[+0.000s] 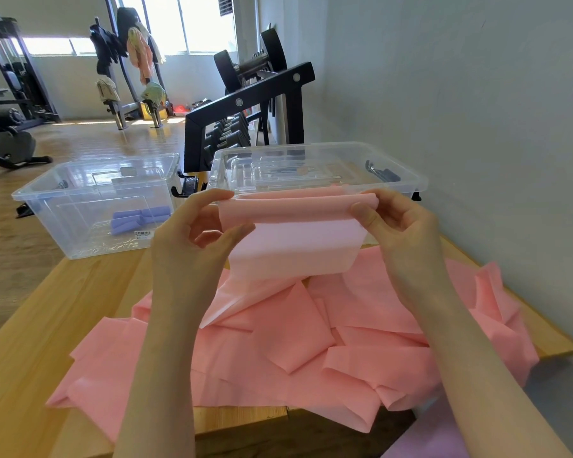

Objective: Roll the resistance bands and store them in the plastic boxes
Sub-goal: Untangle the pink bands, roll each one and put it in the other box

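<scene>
A long pink resistance band [295,239] is lifted above the wooden table [47,325], its top end folded over into a flat roll. My left hand [196,233] pinches the left side of that roll and my right hand [397,226] pinches the right side. The remaining length of the band [278,352] lies crumpled in loose folds on the table below. Two clear plastic boxes stand behind: the left box [90,206] holds a rolled purple band [139,219], while the right box [315,166] shows no band inside.
A grey wall runs along the right of the table. A black dumbbell rack [245,104] stands behind the boxes, with gym machines farther back on the wooden floor. A purple strip [434,434] shows at the bottom right edge.
</scene>
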